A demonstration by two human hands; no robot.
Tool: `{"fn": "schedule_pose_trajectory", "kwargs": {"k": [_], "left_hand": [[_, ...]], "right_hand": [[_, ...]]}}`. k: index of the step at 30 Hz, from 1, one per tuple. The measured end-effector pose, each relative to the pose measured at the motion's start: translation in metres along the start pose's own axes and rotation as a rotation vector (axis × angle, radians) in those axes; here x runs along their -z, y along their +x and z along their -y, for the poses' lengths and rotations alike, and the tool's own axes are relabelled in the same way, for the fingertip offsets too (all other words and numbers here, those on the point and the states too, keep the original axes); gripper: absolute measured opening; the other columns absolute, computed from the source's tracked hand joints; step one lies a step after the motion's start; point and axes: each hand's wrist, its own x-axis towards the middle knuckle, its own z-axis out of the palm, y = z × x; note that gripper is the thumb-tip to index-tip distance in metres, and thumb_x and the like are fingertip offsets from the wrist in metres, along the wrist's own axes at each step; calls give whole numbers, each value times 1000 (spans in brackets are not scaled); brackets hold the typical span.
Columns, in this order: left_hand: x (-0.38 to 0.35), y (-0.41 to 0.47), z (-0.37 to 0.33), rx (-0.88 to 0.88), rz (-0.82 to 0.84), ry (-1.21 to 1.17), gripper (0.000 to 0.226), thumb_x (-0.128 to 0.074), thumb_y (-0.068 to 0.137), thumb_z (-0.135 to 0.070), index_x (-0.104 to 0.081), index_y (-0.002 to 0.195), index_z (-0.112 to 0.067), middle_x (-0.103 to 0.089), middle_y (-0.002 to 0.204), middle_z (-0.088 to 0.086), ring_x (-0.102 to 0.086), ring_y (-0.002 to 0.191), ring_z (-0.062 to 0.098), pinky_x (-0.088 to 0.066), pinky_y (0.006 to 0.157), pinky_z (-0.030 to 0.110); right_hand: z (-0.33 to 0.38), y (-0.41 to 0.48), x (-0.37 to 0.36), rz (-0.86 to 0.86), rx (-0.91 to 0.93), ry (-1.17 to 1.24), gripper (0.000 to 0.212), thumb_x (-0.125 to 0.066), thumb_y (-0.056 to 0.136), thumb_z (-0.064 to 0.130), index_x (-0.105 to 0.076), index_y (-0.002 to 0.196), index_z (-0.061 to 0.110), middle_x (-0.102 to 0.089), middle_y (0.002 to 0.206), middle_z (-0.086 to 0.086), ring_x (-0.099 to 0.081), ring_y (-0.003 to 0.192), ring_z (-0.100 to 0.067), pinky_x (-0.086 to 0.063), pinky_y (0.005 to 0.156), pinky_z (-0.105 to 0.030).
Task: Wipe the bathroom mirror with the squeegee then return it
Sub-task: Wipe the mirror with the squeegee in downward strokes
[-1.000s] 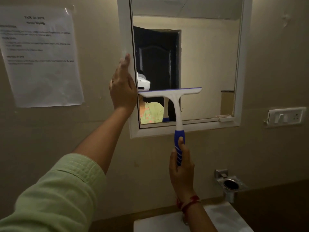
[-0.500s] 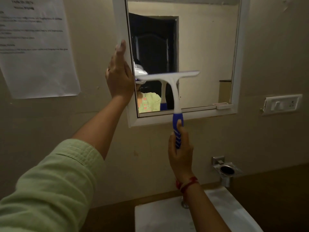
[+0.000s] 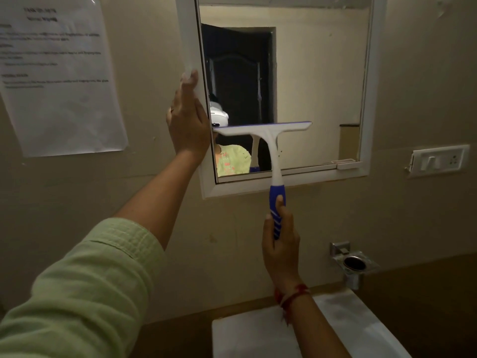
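The white-framed bathroom mirror [image 3: 317,73] hangs on the beige wall. A squeegee [image 3: 263,129] with a white head and blue handle has its blade lying level against the lower left part of the glass. My right hand [image 3: 281,241] is closed around the blue handle, below the mirror's bottom frame. My left hand [image 3: 187,120] is raised and holds the left side of the mirror frame [image 3: 188,42], fingers pointing up. The glass reflects a dark doorway and part of a person in a light green top.
A printed paper sheet [image 3: 56,73] is stuck on the wall at the left. A white switch plate [image 3: 438,160] sits right of the mirror. Below it is a metal wall holder [image 3: 353,264]. A white basin [image 3: 258,334] lies under my right arm.
The squeegee blade rose a little on the glass, then came back down slightly. My left hand stayed on the frame's left side. The view shifted a bit.
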Motion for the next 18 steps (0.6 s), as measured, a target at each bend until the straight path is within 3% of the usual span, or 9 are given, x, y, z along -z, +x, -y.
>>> {"fn": "schedule_pose_trajectory", "kwargs": {"k": [4, 8, 11, 14, 18], "left_hand": [[1, -1, 0, 24, 1, 1, 36, -30, 98, -12, -45, 130, -9, -52, 134, 8, -49, 123, 22, -41, 97, 49], [1, -2, -3, 23, -18, 2, 34, -31, 97, -11, -47, 126, -4, -55, 131, 5, -51, 120, 20, -42, 96, 47], [2, -3, -3, 22, -31, 7, 35, -31, 97, -10, -47, 126, -1, -57, 128, 2, -52, 118, 18, -42, 96, 46], [2, -4, -4, 16, -42, 4, 34, -31, 96, -11, -47, 125, -1, -58, 126, 2, -53, 117, 18, -43, 96, 47], [3, -4, -4, 12, -47, 10, 34, -31, 97, -11, -48, 125, -3, -58, 126, 1, -53, 117, 17, -42, 96, 47]], "right_hand": [[-17, -40, 4, 46, -23, -44, 45, -30, 93, 54, -26, 133, 34, -56, 81, -4, -48, 59, -3, -41, 55, -7], [-17, -46, 11, 62, -51, -64, 45, -29, 94, 54, -29, 131, 29, -55, 78, -4, -50, 57, -10, -39, 53, -7], [-7, -22, 9, 39, -21, -69, 43, -37, 92, 40, -25, 134, 38, -54, 85, 1, -49, 60, -1, -41, 55, -8], [1, -2, 4, 13, -2, -35, 49, -37, 92, 39, -16, 134, 54, -55, 94, -1, -51, 65, 1, -45, 56, -9], [-8, -23, 1, 15, 13, -56, 54, -44, 93, 33, -16, 134, 55, -53, 87, 2, -48, 62, 3, -42, 56, -8]]}}
